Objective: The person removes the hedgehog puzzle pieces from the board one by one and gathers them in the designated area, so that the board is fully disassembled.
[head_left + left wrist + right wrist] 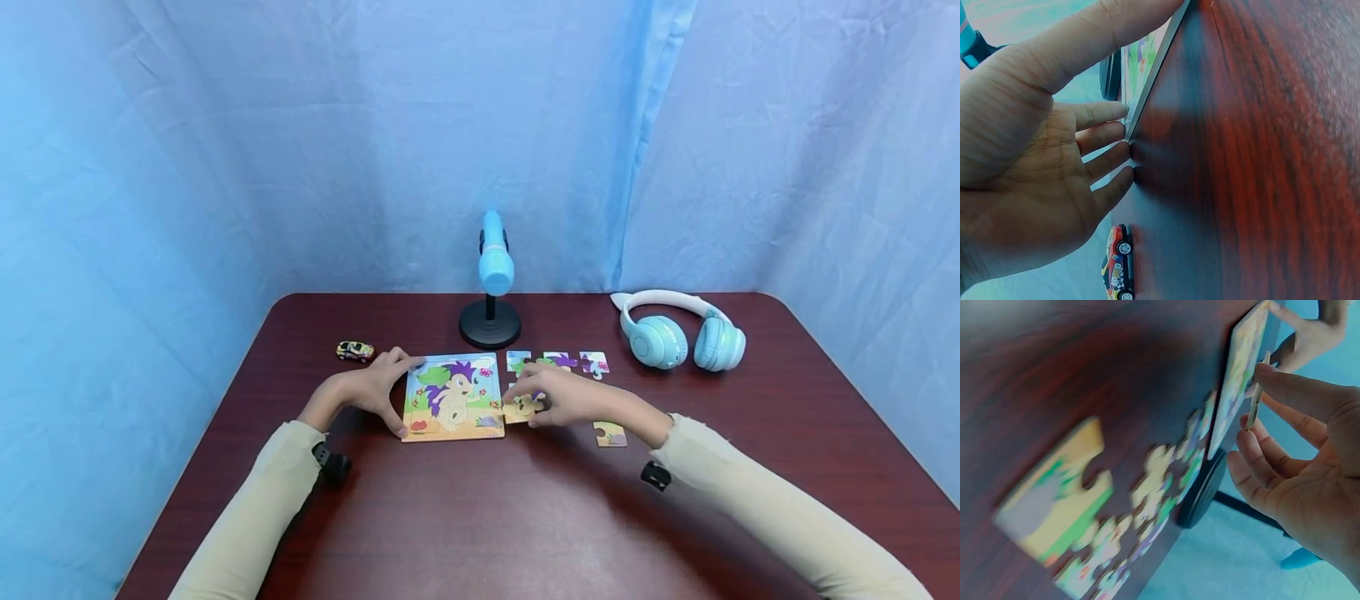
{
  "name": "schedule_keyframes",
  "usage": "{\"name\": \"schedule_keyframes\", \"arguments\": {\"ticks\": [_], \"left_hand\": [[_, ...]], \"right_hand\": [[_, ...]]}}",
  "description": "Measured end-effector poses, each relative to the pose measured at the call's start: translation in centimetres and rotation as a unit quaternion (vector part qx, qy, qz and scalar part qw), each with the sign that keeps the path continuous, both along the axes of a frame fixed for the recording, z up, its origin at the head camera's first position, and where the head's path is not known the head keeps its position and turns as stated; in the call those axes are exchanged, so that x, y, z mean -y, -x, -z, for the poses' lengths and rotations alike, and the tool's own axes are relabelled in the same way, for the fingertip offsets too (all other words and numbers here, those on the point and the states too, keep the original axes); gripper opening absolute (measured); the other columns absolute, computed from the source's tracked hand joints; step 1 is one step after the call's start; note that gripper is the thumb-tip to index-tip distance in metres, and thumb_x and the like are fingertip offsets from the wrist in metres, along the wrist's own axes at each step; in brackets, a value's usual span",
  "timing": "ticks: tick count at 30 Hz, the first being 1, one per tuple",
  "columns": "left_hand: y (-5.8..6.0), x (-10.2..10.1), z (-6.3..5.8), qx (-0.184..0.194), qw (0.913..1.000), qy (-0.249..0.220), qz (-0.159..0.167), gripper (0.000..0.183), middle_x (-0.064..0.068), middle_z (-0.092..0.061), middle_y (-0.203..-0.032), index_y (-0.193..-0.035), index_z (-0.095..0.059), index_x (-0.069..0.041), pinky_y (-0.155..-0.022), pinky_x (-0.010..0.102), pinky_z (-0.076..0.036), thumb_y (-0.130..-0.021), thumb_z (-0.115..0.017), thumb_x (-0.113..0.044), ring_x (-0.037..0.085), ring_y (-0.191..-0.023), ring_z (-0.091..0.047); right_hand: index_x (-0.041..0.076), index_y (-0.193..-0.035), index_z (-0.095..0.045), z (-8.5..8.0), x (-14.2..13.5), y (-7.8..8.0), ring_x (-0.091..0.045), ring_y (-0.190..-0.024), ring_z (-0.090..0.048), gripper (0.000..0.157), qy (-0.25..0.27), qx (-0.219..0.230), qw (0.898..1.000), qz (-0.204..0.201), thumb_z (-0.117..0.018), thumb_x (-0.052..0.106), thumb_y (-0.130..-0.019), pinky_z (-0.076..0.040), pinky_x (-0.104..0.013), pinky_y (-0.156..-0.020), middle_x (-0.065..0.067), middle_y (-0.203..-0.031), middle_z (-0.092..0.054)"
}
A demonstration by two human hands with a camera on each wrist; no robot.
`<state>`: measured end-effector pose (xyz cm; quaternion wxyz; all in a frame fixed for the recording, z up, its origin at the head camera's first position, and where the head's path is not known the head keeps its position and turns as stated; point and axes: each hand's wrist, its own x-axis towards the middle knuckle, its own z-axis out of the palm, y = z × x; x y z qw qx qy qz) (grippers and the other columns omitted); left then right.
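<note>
A jigsaw board [453, 397] with a cartoon hedgehog picture lies flat on the table. My left hand [377, 385] spans its left side, thumb at the near corner and fingertips at the far corner. The fingers look nearly straight in the left wrist view, their tips against the board's edge. Just off the board's right edge, my right hand [566, 396] pinches a puzzle piece [1256, 403] between thumb and fingers, held above the table in the right wrist view. Loose puzzle pieces [595, 362] lie around and beyond that hand, and one corner piece [613, 437] lies nearer me.
A blue microphone [496, 268] on a round black stand [489, 327] rises behind the board. Blue and white headphones [658, 342] rest at the back right. A toy car [355, 351] sits left of the left hand. Blue curtains [420, 142] hang behind the table [450, 517].
</note>
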<state>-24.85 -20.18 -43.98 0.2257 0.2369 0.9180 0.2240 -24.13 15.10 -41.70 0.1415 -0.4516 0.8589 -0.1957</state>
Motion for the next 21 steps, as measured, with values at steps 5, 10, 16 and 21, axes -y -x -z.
{"name": "schedule_keyframes", "arguments": {"ticks": [5, 10, 16, 21], "left_hand": [[-0.1, 0.0, 0.0, -0.001, 1.0000, 0.000, 0.001, 0.119, 0.015, -0.039, -0.139, -0.161, -0.026, -0.006, -0.111, 0.055, -0.039, -0.069, -0.094, -0.036, 0.032, -0.130, -0.035], [-0.1, 0.0, -0.1, 0.000, 1.0000, 0.000, -0.001, 0.119, 0.015, -0.039, -0.140, -0.161, -0.026, -0.006, -0.111, 0.056, -0.039, -0.068, -0.095, -0.037, 0.033, -0.131, -0.035], [-0.1, 0.0, -0.1, 0.000, 1.0000, 0.001, -0.001, 0.119, 0.015, -0.039, -0.140, -0.161, -0.025, -0.006, -0.111, 0.056, -0.039, -0.068, -0.095, -0.037, 0.033, -0.131, -0.035], [0.0, 0.0, 0.1, -0.001, 1.0000, 0.002, 0.000, 0.119, 0.015, -0.039, -0.139, -0.161, -0.026, -0.007, -0.111, 0.056, -0.039, -0.068, -0.094, -0.037, 0.032, -0.131, -0.035]], "right_hand": [[0.015, -0.124, -0.073, 0.3, -2.2, -0.6, -0.019, -0.106, -0.054, 0.037, -0.005, 0.005, 1.000, 0.008, -0.079, 0.009, -0.088, -0.052, -0.038, -0.086, -0.004, -0.116, -0.065], [0.019, -0.124, -0.073, 0.5, -3.8, -1.2, -0.017, -0.106, -0.052, 0.038, -0.030, 0.016, 0.999, 0.030, -0.080, 0.012, -0.088, -0.052, -0.037, -0.086, -0.001, -0.115, -0.063], [0.023, -0.124, -0.073, 1.1, -5.3, -1.6, -0.015, -0.109, -0.052, 0.038, -0.041, 0.004, 0.998, 0.037, -0.081, 0.016, -0.088, -0.052, -0.036, -0.090, 0.003, -0.117, -0.062], [0.019, -0.122, -0.074, 1.5, -6.0, -1.9, -0.016, -0.107, -0.053, 0.037, -0.038, -0.009, 0.999, 0.036, -0.081, 0.014, -0.086, -0.052, -0.036, -0.089, 0.001, -0.117, -0.063]]}}
